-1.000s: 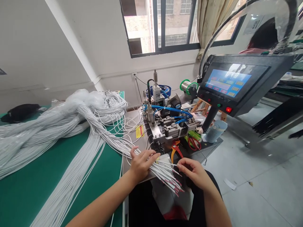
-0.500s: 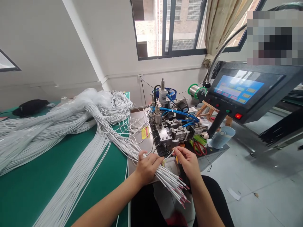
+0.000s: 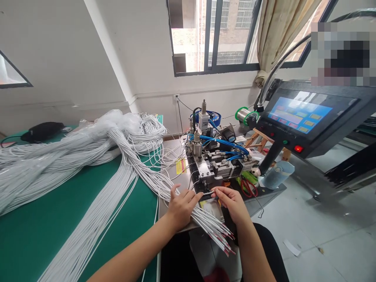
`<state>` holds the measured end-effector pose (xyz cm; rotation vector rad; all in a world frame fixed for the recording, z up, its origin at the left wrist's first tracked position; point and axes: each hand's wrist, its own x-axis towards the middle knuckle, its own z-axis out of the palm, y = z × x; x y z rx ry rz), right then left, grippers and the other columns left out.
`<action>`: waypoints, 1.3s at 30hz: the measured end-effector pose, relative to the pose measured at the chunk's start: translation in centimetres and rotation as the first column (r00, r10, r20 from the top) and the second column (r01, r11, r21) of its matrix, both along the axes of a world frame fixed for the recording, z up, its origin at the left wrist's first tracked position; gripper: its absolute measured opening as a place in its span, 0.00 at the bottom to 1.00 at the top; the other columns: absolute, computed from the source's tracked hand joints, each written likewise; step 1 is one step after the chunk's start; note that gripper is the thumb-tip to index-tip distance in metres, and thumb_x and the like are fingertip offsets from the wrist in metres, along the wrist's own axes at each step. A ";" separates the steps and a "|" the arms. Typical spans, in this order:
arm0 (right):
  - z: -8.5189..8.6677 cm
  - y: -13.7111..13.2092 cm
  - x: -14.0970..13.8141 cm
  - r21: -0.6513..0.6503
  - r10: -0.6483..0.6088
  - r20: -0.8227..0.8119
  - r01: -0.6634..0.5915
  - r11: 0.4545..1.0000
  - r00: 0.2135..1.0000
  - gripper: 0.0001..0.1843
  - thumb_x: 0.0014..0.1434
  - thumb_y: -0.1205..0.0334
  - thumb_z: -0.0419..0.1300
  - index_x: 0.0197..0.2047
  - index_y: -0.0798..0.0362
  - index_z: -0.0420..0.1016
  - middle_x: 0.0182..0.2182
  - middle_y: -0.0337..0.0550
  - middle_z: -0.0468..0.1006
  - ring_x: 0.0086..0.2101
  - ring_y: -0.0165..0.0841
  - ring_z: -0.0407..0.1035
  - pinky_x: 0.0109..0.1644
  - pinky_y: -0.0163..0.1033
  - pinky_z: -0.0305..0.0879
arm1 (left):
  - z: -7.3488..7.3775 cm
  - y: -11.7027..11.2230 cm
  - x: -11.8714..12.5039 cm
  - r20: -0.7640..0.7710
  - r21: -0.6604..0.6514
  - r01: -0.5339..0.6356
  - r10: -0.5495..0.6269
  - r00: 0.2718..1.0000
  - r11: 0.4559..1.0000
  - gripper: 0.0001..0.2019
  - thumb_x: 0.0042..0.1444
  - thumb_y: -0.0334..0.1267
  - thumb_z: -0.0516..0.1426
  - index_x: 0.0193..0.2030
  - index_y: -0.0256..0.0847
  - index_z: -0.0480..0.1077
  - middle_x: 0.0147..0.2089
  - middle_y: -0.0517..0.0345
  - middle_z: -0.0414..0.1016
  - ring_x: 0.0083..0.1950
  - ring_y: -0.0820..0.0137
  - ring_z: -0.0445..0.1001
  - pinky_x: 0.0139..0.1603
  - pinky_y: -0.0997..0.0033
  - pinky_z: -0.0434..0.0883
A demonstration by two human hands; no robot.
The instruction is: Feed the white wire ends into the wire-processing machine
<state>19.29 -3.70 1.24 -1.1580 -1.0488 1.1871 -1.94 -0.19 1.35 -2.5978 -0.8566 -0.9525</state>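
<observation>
My left hand [image 3: 182,206] is closed over a bundle of thin white cables [image 3: 210,225], whose reddish ends hang past the table edge. A single white cable [image 3: 208,193] runs from its fingertips across to my right hand [image 3: 230,200]. The thumb and forefinger of that right hand pinch the cable near its end. Right behind both hands stands a benchtop machine [image 3: 214,160] with metal cylinders and blue air hoses. The bundle trails back left to a large pile of white cables [image 3: 88,152] partly under clear plastic.
A control panel with a lit screen [image 3: 302,113] stands at right. A green-rimmed solder wire spool [image 3: 246,116] sits behind the machine. Red-handled pliers [image 3: 249,187] and a translucent bluish container [image 3: 277,174] lie right of it. The green tabletop [image 3: 26,239] spreads left.
My right hand has moved slightly down and left, and the single cable now lies flatter between my hands. The whole view has shifted a little. My left hand keeps its hold on the bundle.
</observation>
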 end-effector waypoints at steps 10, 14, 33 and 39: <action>-1.2 1.0 0.4 0.134 -0.175 0.540 0.121 0.984 0.823 0.13 0.54 0.54 0.59 0.32 0.55 0.78 0.26 0.43 0.78 0.24 0.33 0.67 0.28 0.36 0.61 | -0.1 0.1 0.1 0.027 -0.011 0.007 -0.006 1.000 1.000 0.17 0.58 0.28 0.47 0.48 0.42 0.72 0.31 0.58 0.73 0.34 0.70 0.69 0.59 0.54 0.46; -1.5 1.5 0.3 0.200 -0.217 0.599 0.119 0.973 0.771 0.14 0.57 0.52 0.57 0.29 0.54 0.75 0.24 0.41 0.76 0.24 0.34 0.67 0.31 0.36 0.61 | -0.4 0.1 0.4 0.020 -0.017 -0.010 0.011 1.000 1.000 0.16 0.58 0.29 0.47 0.47 0.42 0.72 0.31 0.58 0.73 0.34 0.69 0.69 0.60 0.53 0.46; -3.1 3.1 0.4 0.069 0.001 0.318 -0.025 0.997 0.948 0.15 0.55 0.51 0.57 0.24 0.52 0.65 0.21 0.33 0.60 0.25 0.30 0.56 0.29 0.34 0.54 | -0.6 0.1 0.6 -0.038 -0.059 -0.072 0.070 0.997 0.996 0.14 0.53 0.32 0.53 0.45 0.42 0.72 0.32 0.57 0.73 0.36 0.65 0.70 0.60 0.48 0.46; -3.8 3.5 0.4 -0.044 0.060 0.134 -0.054 0.998 0.989 0.15 0.50 0.51 0.59 0.22 0.51 0.62 0.18 0.31 0.56 0.22 0.28 0.50 0.25 0.32 0.48 | -0.5 0.1 0.6 -0.048 -0.062 -0.084 0.081 0.996 0.994 0.14 0.51 0.32 0.54 0.45 0.42 0.72 0.32 0.57 0.73 0.36 0.65 0.69 0.60 0.46 0.46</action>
